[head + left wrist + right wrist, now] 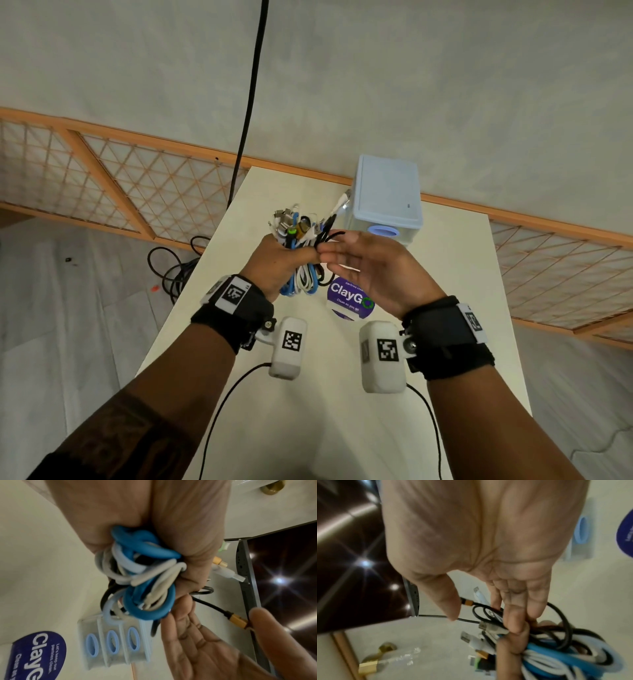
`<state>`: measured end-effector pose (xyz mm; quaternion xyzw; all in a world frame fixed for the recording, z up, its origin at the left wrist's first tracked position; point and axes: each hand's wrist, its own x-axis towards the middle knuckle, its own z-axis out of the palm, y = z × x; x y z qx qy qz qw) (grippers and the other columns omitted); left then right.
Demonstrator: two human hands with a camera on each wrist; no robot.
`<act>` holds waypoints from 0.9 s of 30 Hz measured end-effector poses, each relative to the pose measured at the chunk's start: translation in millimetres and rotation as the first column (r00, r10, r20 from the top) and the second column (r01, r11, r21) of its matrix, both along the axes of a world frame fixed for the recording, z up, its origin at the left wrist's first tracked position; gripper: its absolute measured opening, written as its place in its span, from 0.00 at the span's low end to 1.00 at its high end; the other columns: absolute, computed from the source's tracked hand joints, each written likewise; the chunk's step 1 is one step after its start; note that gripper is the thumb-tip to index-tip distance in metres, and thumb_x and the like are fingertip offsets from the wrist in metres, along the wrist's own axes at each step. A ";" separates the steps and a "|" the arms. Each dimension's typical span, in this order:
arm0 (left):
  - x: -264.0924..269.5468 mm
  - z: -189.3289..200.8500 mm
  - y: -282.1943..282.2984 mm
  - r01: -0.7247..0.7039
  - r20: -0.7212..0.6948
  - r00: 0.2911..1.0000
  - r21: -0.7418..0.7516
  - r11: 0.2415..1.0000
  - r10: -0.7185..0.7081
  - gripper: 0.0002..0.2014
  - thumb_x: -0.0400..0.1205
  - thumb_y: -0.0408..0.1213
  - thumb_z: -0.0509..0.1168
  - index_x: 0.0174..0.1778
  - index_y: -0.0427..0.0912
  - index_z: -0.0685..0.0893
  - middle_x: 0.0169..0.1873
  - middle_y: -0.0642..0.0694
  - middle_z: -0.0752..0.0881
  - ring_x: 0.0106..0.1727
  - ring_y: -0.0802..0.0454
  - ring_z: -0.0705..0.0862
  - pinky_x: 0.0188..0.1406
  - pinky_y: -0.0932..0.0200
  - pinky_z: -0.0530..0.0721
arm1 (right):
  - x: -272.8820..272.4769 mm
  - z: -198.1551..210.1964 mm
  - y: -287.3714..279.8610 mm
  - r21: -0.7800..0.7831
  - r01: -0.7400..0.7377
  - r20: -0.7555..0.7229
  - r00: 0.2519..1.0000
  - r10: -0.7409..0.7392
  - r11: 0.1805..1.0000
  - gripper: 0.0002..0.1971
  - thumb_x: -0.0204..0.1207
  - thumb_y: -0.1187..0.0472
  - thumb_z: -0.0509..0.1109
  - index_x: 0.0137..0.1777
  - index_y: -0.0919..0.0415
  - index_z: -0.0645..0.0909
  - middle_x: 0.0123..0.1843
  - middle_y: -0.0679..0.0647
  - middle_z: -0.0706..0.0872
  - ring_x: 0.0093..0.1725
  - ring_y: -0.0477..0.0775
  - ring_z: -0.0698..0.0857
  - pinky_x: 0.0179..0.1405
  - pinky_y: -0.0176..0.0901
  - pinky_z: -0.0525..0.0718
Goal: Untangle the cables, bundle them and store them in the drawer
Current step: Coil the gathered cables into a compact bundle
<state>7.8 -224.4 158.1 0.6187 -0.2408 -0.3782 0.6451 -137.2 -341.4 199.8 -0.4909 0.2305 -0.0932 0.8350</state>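
Left hand (274, 263) raised over the table (308, 411), fist wrapped tight around a bunch of cables (301, 274): blue, white and black loops hang out below the fist, plug ends stick up above it. From the left wrist view the loops (142, 577) look folded together but crowded and crossing one another; no tie or band visible round them. Right hand (370, 270) sits just beside the left, palm up, fingers straight and relaxed, fingertips touching the bunch near the left thumb. It clamps nothing. One black cable (556, 622) loops loose past the right fingers, and its orange-tipped plug (238, 622) pokes out free to the side, near the right thumb. The small pale-blue drawer unit (387, 195) stands at the far end of the table, just beyond the hands; the left wrist view shows three drawer fronts (113, 643) with ring pulls, all appearing closed. A round blue sticker (346, 298) lies on the table under the hands. Judgement on progress: gathering is largely done, since the cables are together in one hand rather than spread on the table. Still to do, by the look of it: tuck in the stray black cable, secure or tidy the bunch, open a drawer, put the bunch in. Whether any knots remain inside the fist cannot be told.
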 end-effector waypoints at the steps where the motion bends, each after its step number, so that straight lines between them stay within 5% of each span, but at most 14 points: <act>1: -0.1 -0.5 1.1 0.021 -0.013 1.000 -0.005 1.000 -0.021 0.18 0.78 0.20 0.72 0.63 0.36 0.90 0.56 0.32 0.92 0.58 0.38 0.92 0.61 0.43 0.90 | -0.5 -1.8 2.2 -0.073 -0.001 -0.011 1.000 0.000 0.997 0.19 0.78 0.53 0.76 0.61 0.66 0.84 0.59 0.66 0.90 0.59 0.58 0.90 0.70 0.54 0.84; 4: -2.1 -3.5 1.4 0.053 -0.037 0.998 -0.007 0.999 -0.053 0.18 0.78 0.19 0.70 0.65 0.31 0.88 0.58 0.27 0.90 0.57 0.36 0.91 0.61 0.40 0.89 | 4.0 -3.5 9.0 -0.258 0.050 -0.062 0.996 -0.068 0.965 0.25 0.71 0.42 0.74 0.56 0.64 0.84 0.55 0.65 0.92 0.53 0.56 0.91 0.61 0.51 0.89; 7: -3.6 -7.0 1.9 0.082 -0.021 0.996 0.012 0.997 -0.081 0.19 0.78 0.17 0.70 0.64 0.29 0.87 0.59 0.26 0.89 0.61 0.34 0.90 0.65 0.40 0.88 | 8.8 -3.9 5.8 -0.287 0.102 -0.141 0.979 -0.148 0.953 0.31 0.79 0.34 0.61 0.53 0.66 0.81 0.43 0.64 0.93 0.43 0.58 0.91 0.51 0.51 0.91; 10: -5.8 -4.1 2.5 0.125 0.057 0.990 0.016 0.992 -0.125 0.16 0.75 0.23 0.74 0.59 0.33 0.91 0.54 0.34 0.93 0.57 0.41 0.91 0.64 0.47 0.88 | 10.0 -7.4 3.0 -0.323 0.080 -0.190 0.971 -0.148 0.943 0.32 0.90 0.39 0.52 0.47 0.67 0.83 0.38 0.64 0.91 0.37 0.59 0.89 0.45 0.51 0.89; 13: -9.3 -0.4 -0.4 0.149 0.093 0.985 -0.005 0.989 -0.148 0.13 0.75 0.21 0.73 0.56 0.26 0.88 0.46 0.35 0.90 0.50 0.45 0.89 0.61 0.47 0.88 | 8.2 -10.5 2.7 -0.370 0.070 -0.188 0.971 -0.149 0.926 0.30 0.92 0.44 0.50 0.45 0.67 0.83 0.36 0.63 0.90 0.33 0.57 0.86 0.41 0.46 0.87; 18: -15.4 -2.6 -2.8 0.130 0.070 0.989 -0.007 0.992 -0.129 0.15 0.72 0.27 0.73 0.55 0.27 0.89 0.49 0.24 0.89 0.53 0.27 0.90 0.63 0.34 0.87 | 7.5 -7.3 -0.8 -0.415 0.027 -0.234 0.963 -0.135 0.910 0.28 0.92 0.44 0.51 0.43 0.63 0.81 0.33 0.57 0.87 0.29 0.51 0.83 0.35 0.39 0.83; 22: -23.1 -1.0 -6.0 0.080 0.080 0.993 0.028 0.996 -0.082 0.14 0.73 0.28 0.77 0.55 0.33 0.90 0.44 0.38 0.93 0.46 0.39 0.93 0.55 0.40 0.91 | 5.1 -11.0 -1.3 -0.477 0.031 -0.286 0.940 -0.188 0.879 0.28 0.90 0.40 0.51 0.42 0.60 0.80 0.26 0.49 0.78 0.25 0.45 0.76 0.31 0.37 0.74; 27: -26.4 3.7 -12.0 0.035 0.114 0.993 0.040 0.999 -0.039 0.11 0.76 0.29 0.79 0.54 0.37 0.93 0.47 0.39 0.95 0.47 0.45 0.93 0.52 0.50 0.91 | 2.4 -20.0 4.3 -0.434 0.076 -0.312 0.922 -0.228 0.898 0.33 0.89 0.35 0.48 0.37 0.59 0.80 0.26 0.50 0.76 0.25 0.47 0.73 0.30 0.39 0.71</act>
